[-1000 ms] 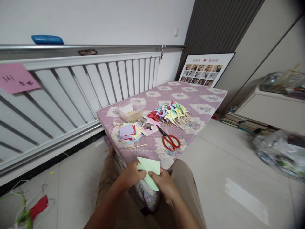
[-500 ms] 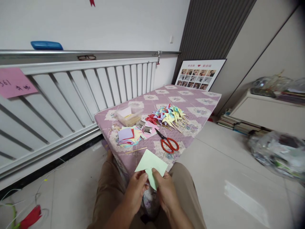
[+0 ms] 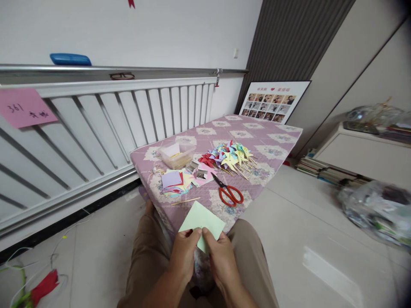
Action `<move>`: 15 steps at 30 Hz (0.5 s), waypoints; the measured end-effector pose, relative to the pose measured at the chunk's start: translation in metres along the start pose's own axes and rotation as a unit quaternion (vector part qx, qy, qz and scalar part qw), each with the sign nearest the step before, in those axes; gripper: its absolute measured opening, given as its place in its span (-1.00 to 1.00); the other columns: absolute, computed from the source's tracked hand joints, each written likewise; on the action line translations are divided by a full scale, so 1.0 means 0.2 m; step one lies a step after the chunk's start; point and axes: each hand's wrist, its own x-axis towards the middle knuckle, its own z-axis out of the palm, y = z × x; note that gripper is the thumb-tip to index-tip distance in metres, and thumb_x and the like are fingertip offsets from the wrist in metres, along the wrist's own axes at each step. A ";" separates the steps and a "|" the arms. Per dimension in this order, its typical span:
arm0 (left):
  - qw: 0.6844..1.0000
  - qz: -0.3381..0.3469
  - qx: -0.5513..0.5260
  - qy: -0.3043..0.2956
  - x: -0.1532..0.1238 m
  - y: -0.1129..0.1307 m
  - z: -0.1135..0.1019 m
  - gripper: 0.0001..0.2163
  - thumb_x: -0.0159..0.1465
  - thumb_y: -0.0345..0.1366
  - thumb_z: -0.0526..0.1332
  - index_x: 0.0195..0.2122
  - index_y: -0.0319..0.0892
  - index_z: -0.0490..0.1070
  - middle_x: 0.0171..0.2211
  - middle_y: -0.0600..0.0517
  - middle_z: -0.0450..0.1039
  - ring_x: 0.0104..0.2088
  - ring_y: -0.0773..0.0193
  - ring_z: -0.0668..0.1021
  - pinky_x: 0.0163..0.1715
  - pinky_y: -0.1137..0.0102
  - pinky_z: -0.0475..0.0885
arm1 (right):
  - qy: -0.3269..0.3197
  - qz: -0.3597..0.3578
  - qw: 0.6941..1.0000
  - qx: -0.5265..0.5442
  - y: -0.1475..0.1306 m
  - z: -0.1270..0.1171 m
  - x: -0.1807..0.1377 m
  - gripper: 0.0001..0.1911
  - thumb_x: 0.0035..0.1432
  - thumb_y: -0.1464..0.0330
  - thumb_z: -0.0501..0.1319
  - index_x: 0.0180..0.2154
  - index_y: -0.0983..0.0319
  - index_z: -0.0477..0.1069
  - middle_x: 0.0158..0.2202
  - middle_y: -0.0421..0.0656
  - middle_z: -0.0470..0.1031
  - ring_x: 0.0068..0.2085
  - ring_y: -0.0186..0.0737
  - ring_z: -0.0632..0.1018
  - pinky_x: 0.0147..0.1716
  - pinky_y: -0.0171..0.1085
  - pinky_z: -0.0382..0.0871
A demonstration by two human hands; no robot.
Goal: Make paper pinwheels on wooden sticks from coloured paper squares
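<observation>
A pale green paper square (image 3: pixel 201 221) is pinched at its near corner by both hands, just above my lap. My left hand (image 3: pixel 184 251) grips it from the left and my right hand (image 3: pixel 218 253) from the right, thumbs nearly touching. Beyond the sheet lies a thin wooden stick (image 3: pixel 185 201) on the purple quilted pad (image 3: pixel 272 145). Red-handled scissors (image 3: pixel 228 191) lie to its right. A stack of coloured paper squares (image 3: pixel 175 180) and a heap of finished paper pinwheels (image 3: pixel 229 156) sit farther back.
A clear plastic box (image 3: pixel 177 154) stands behind the paper stack. A white slatted radiator (image 3: pixel 105 124) runs along the left wall, with a pink note (image 3: pixel 24 107) on it. Stacked books (image 3: pixel 324 173) and a plastic bag (image 3: pixel 375 207) lie on the tiled floor at right.
The green sheet has been turned and opened out flatter; both hands have shifted to pinch its near corner close together. The view has shifted slightly.
</observation>
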 end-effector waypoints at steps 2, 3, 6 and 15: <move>1.000 0.001 0.009 0.002 0.01 -0.01 -0.01 -0.72 -0.05 -0.20 0.42 -0.40 -0.32 0.56 -0.51 -0.06 0.57 -0.54 0.29 0.52 -0.43 0.42 0.37 | -0.004 0.002 1.000 0.002 0.00 0.00 0.00 -0.62 -0.08 0.19 0.39 -0.22 0.27 0.52 -0.29 -0.08 0.67 -0.32 -0.09 0.62 -0.28 -0.23 0.44; 1.000 0.001 0.015 0.007 0.01 -0.02 -0.02 -0.72 -0.04 -0.20 0.42 -0.39 -0.32 0.56 -0.50 -0.07 0.58 -0.53 0.26 0.54 -0.42 0.41 0.38 | -0.009 0.002 1.000 0.005 0.01 0.00 0.00 -0.62 -0.08 0.19 0.39 -0.22 0.27 0.52 -0.28 -0.09 0.67 -0.31 -0.08 0.62 -0.28 -0.22 0.44; 0.999 0.003 0.035 0.031 0.01 -0.02 -0.02 -0.71 -0.03 -0.22 0.40 -0.34 -0.33 0.56 -0.48 -0.08 0.59 -0.50 0.23 0.55 -0.41 0.39 0.40 | -0.028 0.009 1.000 0.007 0.01 0.01 0.00 -0.62 -0.06 0.20 0.39 -0.21 0.26 0.51 -0.29 -0.10 0.66 -0.31 -0.09 0.61 -0.26 -0.21 0.43; 0.999 0.007 0.009 0.036 0.05 0.11 -0.03 -0.77 -0.10 -0.29 0.39 -0.41 -0.27 0.53 -0.59 -0.02 0.54 -0.41 0.10 0.60 -0.37 0.34 0.45 | -0.072 -0.080 0.993 -0.051 -0.04 -0.10 0.02 -0.81 0.08 0.21 0.30 -0.28 0.15 0.42 -0.45 -0.28 0.46 -0.43 -0.30 0.45 -0.42 -0.36 0.36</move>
